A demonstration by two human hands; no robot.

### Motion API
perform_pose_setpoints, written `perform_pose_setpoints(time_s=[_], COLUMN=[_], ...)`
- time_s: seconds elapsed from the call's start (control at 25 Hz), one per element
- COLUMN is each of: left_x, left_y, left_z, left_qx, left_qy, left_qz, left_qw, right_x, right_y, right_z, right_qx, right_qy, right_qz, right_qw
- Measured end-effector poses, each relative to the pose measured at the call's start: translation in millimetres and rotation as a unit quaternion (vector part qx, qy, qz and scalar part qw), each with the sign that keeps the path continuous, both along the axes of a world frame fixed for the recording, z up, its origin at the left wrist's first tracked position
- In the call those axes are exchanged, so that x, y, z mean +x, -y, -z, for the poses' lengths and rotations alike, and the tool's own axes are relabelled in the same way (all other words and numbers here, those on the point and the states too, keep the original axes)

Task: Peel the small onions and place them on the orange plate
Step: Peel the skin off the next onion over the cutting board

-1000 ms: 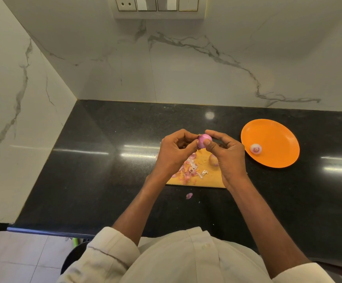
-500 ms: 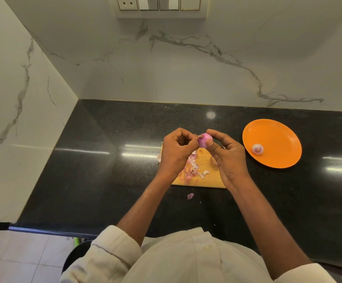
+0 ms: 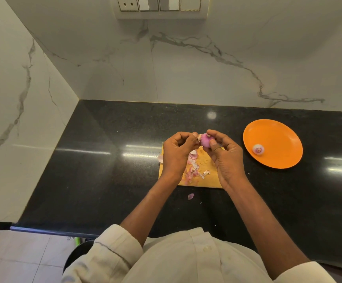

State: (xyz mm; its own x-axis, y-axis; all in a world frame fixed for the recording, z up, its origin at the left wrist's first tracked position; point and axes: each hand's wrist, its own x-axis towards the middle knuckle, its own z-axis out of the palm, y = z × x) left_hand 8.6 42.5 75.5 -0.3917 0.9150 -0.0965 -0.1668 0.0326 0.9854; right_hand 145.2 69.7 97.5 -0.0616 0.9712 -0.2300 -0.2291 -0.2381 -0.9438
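Observation:
A small purple onion (image 3: 205, 141) is held up over the wooden cutting board (image 3: 209, 180). My right hand (image 3: 226, 158) grips it between thumb and fingers. My left hand (image 3: 177, 153) has its fingers curled and pinches at the onion's left side, where a bit of skin shows. Pink and white peel scraps (image 3: 193, 167) lie strewn on the board under my hands. To the right sits the orange plate (image 3: 276, 135) with one peeled onion (image 3: 258, 149) on it.
The black countertop (image 3: 104, 170) runs to marble walls at the back and left. One loose peel scrap (image 3: 190, 196) lies on the counter just in front of the board. A switch panel (image 3: 160, 6) is on the back wall.
Both hands stayed over the board and kept working the onion, which turned slightly in my right hand. An onion seen lying on the board one second ago is hidden now.

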Motion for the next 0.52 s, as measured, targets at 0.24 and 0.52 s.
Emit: perform_pose_setpoints(time_s=[0.24, 0.52], left_x=[-0.5, -4.2], left_y=[1.4, 2.8], left_z=[-0.7, -4.3], left_qx=[-0.013, 0.030], left_qy=[-0.004, -0.164], left_qz=[0.041, 0.057], left_qw=[0.999, 0.984], right_x=[2.4, 1.5], right_y=[0.5, 3.7], right_z=[1.2, -2.4], right_qx=[0.000, 0.048], right_qy=[0.013, 0.083], right_qz=[0.004, -0.004], right_qw=[1.000, 0.995])
